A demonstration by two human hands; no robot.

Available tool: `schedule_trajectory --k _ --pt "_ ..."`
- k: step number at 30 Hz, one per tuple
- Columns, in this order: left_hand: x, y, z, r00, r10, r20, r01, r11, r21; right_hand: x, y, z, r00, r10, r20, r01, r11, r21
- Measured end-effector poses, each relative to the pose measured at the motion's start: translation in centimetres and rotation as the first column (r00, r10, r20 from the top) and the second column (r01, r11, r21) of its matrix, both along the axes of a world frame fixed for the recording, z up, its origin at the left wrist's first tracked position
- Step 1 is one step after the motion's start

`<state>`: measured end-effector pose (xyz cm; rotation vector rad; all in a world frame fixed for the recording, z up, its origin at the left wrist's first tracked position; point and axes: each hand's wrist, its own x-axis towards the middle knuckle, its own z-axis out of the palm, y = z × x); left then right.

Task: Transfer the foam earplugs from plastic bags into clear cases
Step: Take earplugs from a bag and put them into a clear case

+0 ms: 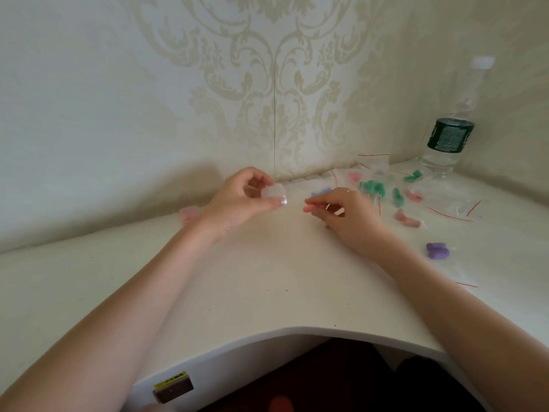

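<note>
My left hand (237,197) holds a small clear case (274,194) between thumb and fingers, lifted just above the white table (267,278). My right hand (344,215) pinches a pink foam earplug (309,208) a short way right of the case, not touching it. Green earplugs (372,187), pink earplugs (407,219) and a purple pair (436,250) lie to the right among clear plastic bags (451,203) with red zip strips. A case with pink earplugs (187,213) sits left of my left wrist.
A clear water bottle (448,135) with a dark green label stands at the back right corner. Patterned walls close the table at the back. The table's curved front edge (297,331) is near my body. A yellow-labelled block (173,387) sits below the edge.
</note>
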<state>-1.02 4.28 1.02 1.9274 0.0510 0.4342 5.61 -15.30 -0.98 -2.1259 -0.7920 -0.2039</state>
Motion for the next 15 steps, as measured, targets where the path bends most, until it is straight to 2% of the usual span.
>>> schedule_trajectory --k 2,5,10,15 --pt "-0.1 0.4 0.3 0.999 0.040 0.000 -0.040 0.987 -0.158 -0.4 0.1 0.1 0.995 0.101 0.025 -0.098 0.991 -0.089" --pt "-0.2 -0.2 0.3 1.000 -0.023 0.005 0.023 0.945 -0.327 -1.2 0.3 0.2 0.977 0.213 0.024 -0.207 0.966 -0.156" --pt "-0.3 -1.5 -0.3 0.992 -0.124 -0.032 0.111 0.958 -0.266 -1.6 0.1 0.5 0.977 0.209 -0.031 -0.211 0.965 -0.155" --pt "-0.4 -2.0 -0.7 0.993 -0.103 -0.057 0.092 0.980 -0.174 -1.6 0.2 0.6 0.980 0.160 -0.120 -0.175 0.976 -0.127"
